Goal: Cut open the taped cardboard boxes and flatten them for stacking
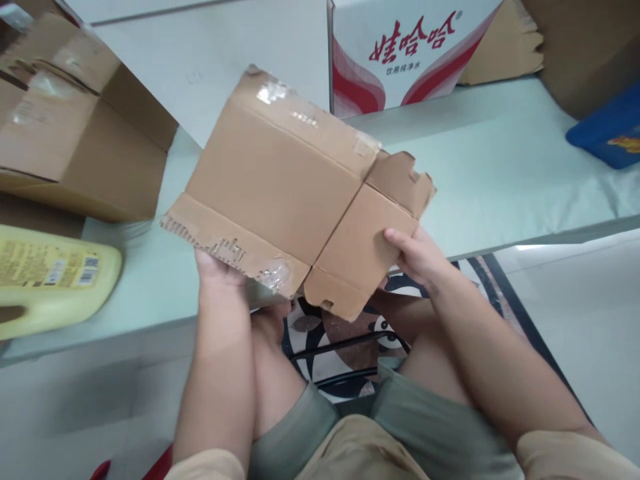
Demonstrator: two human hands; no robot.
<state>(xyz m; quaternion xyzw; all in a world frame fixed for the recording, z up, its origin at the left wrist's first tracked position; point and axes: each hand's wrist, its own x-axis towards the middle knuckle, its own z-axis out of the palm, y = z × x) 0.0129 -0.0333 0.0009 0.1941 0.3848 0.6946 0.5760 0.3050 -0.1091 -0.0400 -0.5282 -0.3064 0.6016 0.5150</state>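
A flattened brown cardboard box (280, 180) with torn flaps and bits of clear tape is held up over the near edge of the pale green table (500, 180). My left hand (215, 267) grips it from below at the left torn flap, its fingers mostly hidden behind the card. My right hand (417, 257) holds the right panel, thumb on the front face, fingers behind.
A brown carton (75, 120) lies at the far left, with a yellow jug (50, 280) lying below it. A white and red printed carton (400, 53) stands at the back. A blue object (607, 130) sits at the right edge. My knees and a patterned floor mat are below.
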